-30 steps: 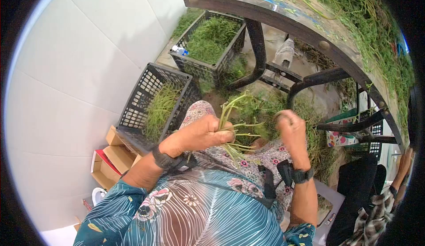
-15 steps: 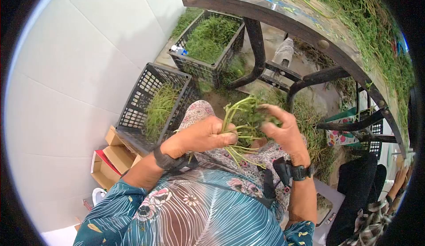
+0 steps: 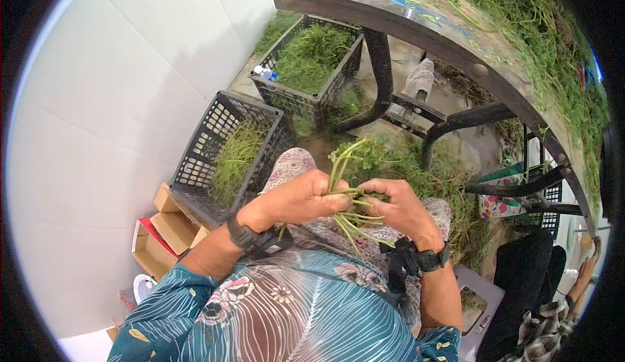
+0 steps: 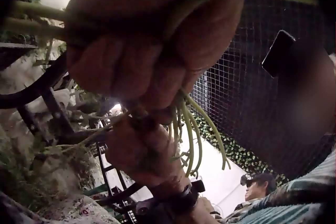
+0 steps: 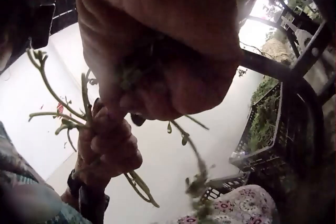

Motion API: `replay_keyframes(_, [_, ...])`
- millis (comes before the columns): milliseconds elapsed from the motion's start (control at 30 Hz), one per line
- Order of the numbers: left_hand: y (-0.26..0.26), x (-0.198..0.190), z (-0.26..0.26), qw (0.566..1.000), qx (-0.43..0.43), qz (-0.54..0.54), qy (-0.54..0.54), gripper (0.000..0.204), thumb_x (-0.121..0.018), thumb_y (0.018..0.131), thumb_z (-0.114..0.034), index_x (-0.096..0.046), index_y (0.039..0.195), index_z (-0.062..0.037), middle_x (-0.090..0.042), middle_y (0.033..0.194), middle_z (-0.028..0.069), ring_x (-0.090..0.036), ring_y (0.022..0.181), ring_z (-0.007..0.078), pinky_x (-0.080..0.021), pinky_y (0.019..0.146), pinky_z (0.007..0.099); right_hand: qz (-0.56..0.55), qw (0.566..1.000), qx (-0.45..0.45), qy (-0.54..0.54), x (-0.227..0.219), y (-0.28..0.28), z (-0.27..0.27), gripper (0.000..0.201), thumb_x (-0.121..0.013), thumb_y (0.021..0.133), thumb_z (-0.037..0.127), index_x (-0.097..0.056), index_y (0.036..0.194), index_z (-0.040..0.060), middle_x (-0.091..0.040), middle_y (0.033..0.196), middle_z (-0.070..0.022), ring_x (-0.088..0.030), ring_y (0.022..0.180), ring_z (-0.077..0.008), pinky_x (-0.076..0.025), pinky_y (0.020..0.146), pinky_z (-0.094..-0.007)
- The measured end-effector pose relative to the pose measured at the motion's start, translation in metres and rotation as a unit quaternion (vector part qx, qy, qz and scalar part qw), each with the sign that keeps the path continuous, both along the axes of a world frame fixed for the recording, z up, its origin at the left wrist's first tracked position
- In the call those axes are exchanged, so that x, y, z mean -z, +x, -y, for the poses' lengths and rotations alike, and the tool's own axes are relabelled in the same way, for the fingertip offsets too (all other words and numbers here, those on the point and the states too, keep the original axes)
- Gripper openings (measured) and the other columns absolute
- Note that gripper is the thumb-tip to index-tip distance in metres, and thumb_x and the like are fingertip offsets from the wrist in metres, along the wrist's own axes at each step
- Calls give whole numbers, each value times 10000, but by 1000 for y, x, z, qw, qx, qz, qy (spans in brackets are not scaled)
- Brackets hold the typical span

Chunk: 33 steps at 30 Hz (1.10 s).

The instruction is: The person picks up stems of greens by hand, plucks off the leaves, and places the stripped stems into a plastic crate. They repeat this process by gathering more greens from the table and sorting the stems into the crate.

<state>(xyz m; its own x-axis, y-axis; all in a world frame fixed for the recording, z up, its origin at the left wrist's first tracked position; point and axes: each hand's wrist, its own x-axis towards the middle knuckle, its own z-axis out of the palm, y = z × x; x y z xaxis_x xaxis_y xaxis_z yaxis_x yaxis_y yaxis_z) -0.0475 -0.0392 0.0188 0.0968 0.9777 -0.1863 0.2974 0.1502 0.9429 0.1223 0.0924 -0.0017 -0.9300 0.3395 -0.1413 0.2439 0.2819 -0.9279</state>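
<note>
My left hand (image 3: pixel 296 198) grips a bunch of long green plant stems (image 3: pixel 344 161), whose ends stick out above and below the fist. Close beside it, my right hand (image 3: pixel 398 207) has its fingers curled in against the stems, pinching dark green leafy parts. Thumbs of both hands nearly meet over the lap in the head view. From the left wrist, several bare stems (image 4: pixel 191 134) hang below the fist. The right wrist view has a leafy sprig (image 5: pixel 198 182) dangling under the right hand, whose palm is in shadow.
A black crate (image 3: pixel 195 160) holding thin stems stands left of the knees; another crate (image 3: pixel 293 105) behind it is full of greens, with a bottle (image 3: pixel 265 73). Loose greens (image 3: pixel 449 180) cover the floor. The table (image 3: pixel 416 27) and its metal legs (image 3: pixel 381 69) rise ahead. Another person (image 3: pixel 553 316) sits right.
My right hand was blurred and apart to the right; it moved over to the bunch, spread around the leaves, then closed in beside the left hand. The left hand kept its grip.
</note>
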Motion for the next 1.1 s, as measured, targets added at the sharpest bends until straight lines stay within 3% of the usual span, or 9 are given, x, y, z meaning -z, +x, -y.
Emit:
replay_keyframes(267, [-9, 5, 3, 993, -82, 91, 4, 296, -486, 891, -278, -503, 711, -44, -370, 557, -46, -337, 531, 49, -284, 460, 229, 43, 993, 54, 91, 12, 26, -15, 239, -559, 769, 145, -608, 941, -12, -619, 817, -179, -612, 725, -256, -471, 675, -326])
replay_keyframes(567, [-8, 12, -1, 996, -62, 64, 2, 323, -502, 887, -285, -477, 671, -47, -371, 539, -53, -332, 513, 55, -282, 455, 230, -5, 973, 68, 222, 24, 33, -10, 242, -540, 747, 121, -603, 943, -7, -602, 820, -200, -576, 759, -379, -463, 666, -404])
replay_keyframes(667, [-5, 8, -1, 999, -46, 5, 17, 304, -503, 886, -282, -504, 699, -42, -383, 545, -44, -343, 519, 61, -297, 465, 238, -21, 949, 183, 256, 33, 27, -13, 219, -503, 766, 113, -600, 925, 0, -589, 747, -177, -588, 685, -331, -459, 630, -390])
replay_keyframes(767, [0, 6, -3, 999, -32, -4, 1, 219, -522, 868, -228, -606, 857, -26, -408, 595, -65, -339, 530, 35, -276, 464, 211, -36, 950, 296, 93, 35, 21, -23, 186, -480, 778, 106, -593, 876, -4, -576, 674, -119, -559, 588, -224, -444, 553, -343])
replay_keyframes(800, [0, 2, -2, 999, -40, 27, -4, 212, -518, 869, -223, -597, 840, -29, -405, 591, -61, -342, 529, 37, -282, 465, 214, -33, 943, 332, 4, 40, 22, -31, 174, -463, 806, 116, -580, 898, 25, -547, 684, -45, -487, 554, -121, -393, 472, -276])
replay_keyframes(867, [-1, -6, 0, 994, -56, 88, -14, 202, -510, 870, -213, -579, 805, -35, -397, 584, -54, -348, 526, 40, -295, 466, 218, -129, 864, 452, -182, 42, 36, -48, 172, -464, 824, 128, -566, 938, 49, -536, 713, -20, -470, 552, -108, -369, 451, -250])
replay_keyframes(900, [-4, -5, 0, 996, -59, 64, 8, 224, -500, 875, -228, -557, 777, -35, -398, 574, -41, -357, 524, 52, -302, 469, 228, -174, 805, 498, -271, 43, 43, -59, 173, -465, 834, 135, -559, 959, 61, -530, 728, -7, -461, 551, -101, -358, 440, -237])
replay_keyframes(967, [-14, 0, 2, 996, -68, 9, 51, 279, -482, 886, -259, -512, 722, -35, -398, 554, -15, -374, 521, 75, -316, 474, 246, -220, 746, 482, -404, 42, 60, -71, 167, -457, 859, 155, -539, 984, 79, -523, 751, -6, -463, 564, -105, -360, 444, -221])
replay_keyframes(1100, [-12, 17, -2, 995, -86, 47, -6, 306, -476, 888, -265, -481, 690, -32, -395, 543, -13, -377, 515, 78, -319, 467, 255, -189, 786, 450, -378, 31, 58, -64, 152, -484, 851, 164, -516, 974, 80, -563, 793, -26, -553, 662, -134, -402, 468, -218])
